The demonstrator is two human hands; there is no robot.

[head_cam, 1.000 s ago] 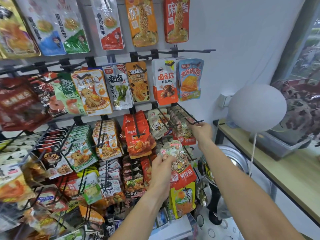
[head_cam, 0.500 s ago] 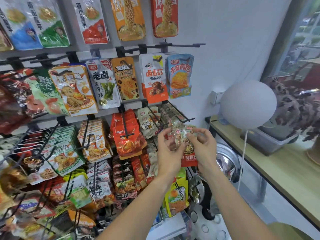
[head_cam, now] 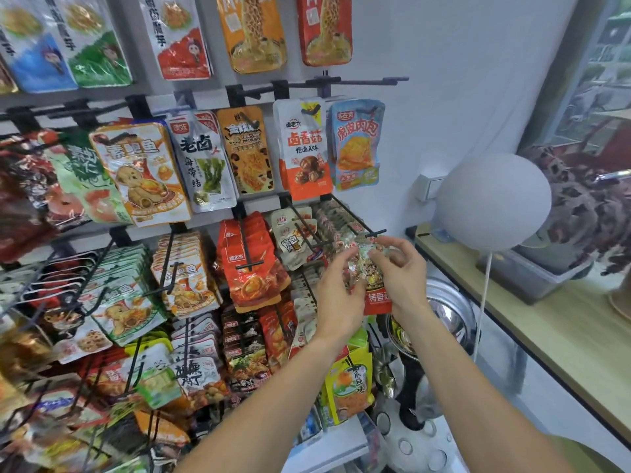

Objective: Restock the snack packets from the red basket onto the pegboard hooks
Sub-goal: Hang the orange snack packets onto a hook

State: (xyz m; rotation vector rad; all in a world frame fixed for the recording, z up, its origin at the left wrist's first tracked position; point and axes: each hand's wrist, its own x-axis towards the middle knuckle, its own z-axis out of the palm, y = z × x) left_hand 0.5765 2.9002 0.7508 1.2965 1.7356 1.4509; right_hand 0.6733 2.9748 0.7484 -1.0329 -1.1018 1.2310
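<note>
Packet (head_cam: 370, 278) w/ clear mottled top & red bottom, pinched by fingers of left hand (head_cam: 336, 295) & right hand (head_cam: 401, 285)

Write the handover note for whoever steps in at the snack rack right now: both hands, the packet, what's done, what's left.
Left hand: fingers pinch the left top edge of a clear snack packet with a red bottom band.
Right hand: fingers pinch the same packet's right top edge.
Packet: held in front of the black wire peg hook at the rack's right end, just below its tip; not threaded on yet.
Done: that hook already carries a row of similar packets.
Left: slide this packet's hole onto the hook, then fetch more. The red basket is not in view.
</note>
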